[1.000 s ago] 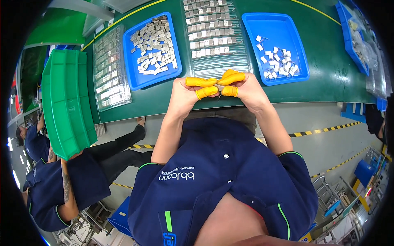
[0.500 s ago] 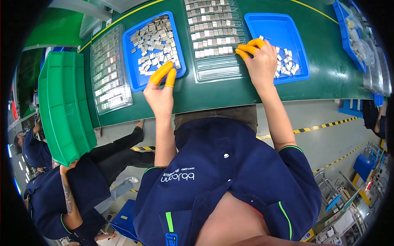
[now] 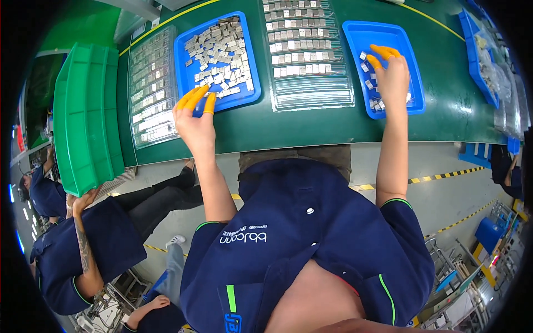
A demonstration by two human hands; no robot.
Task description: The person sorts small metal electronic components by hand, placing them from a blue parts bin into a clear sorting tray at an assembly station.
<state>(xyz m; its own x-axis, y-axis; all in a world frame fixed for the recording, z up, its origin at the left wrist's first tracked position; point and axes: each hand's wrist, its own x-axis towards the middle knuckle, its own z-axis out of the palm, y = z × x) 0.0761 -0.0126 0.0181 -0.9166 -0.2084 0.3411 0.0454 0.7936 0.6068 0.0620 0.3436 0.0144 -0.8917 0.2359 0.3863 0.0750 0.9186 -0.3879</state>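
Left hand (image 3: 195, 119): at the near edge of the left blue tray (image 3: 183, 53), orange-capped fingers (image 3: 194, 97) spread and reaching over the heap of small grey parts (image 3: 219, 47); grip wide, holding nothing I can see.
Right hand (image 3: 393, 77): over the right blue tray (image 3: 355, 39) (far fewer parts in this one), fingers bent down among the scattered pieces (image 3: 371, 83); whether the grip holds one, I cannot tell.
Between the hands: clear tray (image 3: 311, 91) with parts in rows.
Worktop (image 3: 311, 125): green.
Far left: stacked green bins (image 3: 83, 116).

Three blue trays (image 3: 219, 100), two clear slotted trays (image 3: 311, 89), one green bin stack (image 3: 83, 122), two hands (image 3: 195, 125).
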